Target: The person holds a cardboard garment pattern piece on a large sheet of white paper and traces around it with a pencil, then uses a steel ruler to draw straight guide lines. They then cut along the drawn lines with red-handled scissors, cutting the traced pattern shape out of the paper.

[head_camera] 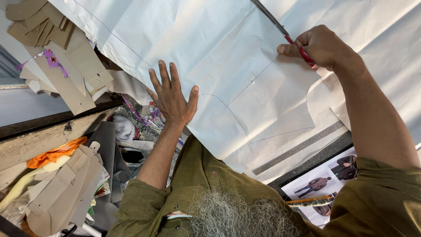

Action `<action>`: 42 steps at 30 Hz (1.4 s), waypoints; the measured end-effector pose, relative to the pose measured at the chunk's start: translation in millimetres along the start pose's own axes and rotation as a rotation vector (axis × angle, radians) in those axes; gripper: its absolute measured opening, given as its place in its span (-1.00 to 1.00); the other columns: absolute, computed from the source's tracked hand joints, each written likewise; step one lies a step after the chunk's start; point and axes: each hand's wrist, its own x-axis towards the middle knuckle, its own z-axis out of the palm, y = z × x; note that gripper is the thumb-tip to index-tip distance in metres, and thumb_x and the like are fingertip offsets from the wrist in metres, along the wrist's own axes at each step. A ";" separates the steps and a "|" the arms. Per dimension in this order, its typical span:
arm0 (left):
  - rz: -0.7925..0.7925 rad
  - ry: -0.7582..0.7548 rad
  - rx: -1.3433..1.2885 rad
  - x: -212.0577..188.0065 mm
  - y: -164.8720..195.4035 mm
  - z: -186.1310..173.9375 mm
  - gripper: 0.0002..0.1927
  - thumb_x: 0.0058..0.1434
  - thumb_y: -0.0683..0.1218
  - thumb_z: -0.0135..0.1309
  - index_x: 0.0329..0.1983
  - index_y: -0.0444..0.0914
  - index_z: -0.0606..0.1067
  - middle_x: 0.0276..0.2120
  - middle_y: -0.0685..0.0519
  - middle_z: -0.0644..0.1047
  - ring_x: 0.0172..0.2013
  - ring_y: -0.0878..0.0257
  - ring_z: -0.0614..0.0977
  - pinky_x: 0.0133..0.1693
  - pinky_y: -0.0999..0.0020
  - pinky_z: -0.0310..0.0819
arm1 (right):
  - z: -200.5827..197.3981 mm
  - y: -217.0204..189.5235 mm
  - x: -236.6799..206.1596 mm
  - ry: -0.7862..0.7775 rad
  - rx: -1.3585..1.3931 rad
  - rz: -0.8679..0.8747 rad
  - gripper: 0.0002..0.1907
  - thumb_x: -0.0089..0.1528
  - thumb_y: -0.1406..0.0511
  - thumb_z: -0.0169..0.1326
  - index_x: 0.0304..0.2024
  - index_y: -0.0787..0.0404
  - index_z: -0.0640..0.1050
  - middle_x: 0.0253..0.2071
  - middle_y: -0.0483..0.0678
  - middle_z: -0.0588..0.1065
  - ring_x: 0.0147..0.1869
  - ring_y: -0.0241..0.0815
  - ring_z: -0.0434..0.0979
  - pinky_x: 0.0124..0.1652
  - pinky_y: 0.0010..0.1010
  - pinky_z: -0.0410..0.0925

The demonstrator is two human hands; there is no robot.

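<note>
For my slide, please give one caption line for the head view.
Right hand cuts white pattern paper with red-handled scissors while left hand presses it flat.

We see a wide sheet of white paper (pixel 245 66), matt and creased along its folds, with thin pencil lines drawn on it. The scissors (pixel 285 33) have grey metal blades and glossy red plastic handles. A long metal ruler (pixel 302 147) looks dull and brushed. The brown card patterns (pixel 66 57) are stiff, matt paperboard. The olive shirt (pixel 219 175) is soft woven cloth, and the orange cloth (pixel 55 154) is crumpled.
</note>
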 end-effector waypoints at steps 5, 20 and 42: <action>-0.001 0.002 -0.014 -0.2 -0.7 0.2 -0.03 0.38 0.52 -0.31 0.63 -0.06 -0.23 0.59 -0.09 -0.27 0.54 -0.24 -0.30 0.32 -0.69 -0.37 | -0.7 -6.8 1.7 -0.015 0.002 -0.032 -0.29 0.05 -0.19 0.32 -0.72 0.22 0.38 -0.77 -0.06 0.23 -0.68 -0.21 0.20 -0.57 -0.36 0.14; -0.011 -0.006 -0.028 0.9 -0.1 -2.2 0.00 0.34 0.55 -0.35 0.63 -0.10 -0.14 0.59 -0.10 -0.24 0.54 -0.25 -0.28 0.30 -0.72 -0.35 | 4.2 -15.6 27.9 0.040 -0.045 -0.085 -0.22 0.06 -0.22 0.35 -0.71 0.27 0.38 -0.75 -0.06 0.18 -0.62 -0.19 0.11 -0.51 -0.29 0.05; -0.011 -0.036 -0.048 4.0 -3.3 -5.3 -0.02 0.35 0.51 -0.33 0.61 -0.17 -0.06 0.58 -0.15 -0.20 0.53 -0.27 -0.28 0.27 -0.73 -0.34 | 2.2 -48.4 43.7 0.019 -0.057 -0.054 -0.26 0.08 -0.26 0.31 -0.59 0.28 0.51 -0.69 -0.01 0.30 -0.63 -0.18 0.14 -0.58 -0.27 0.00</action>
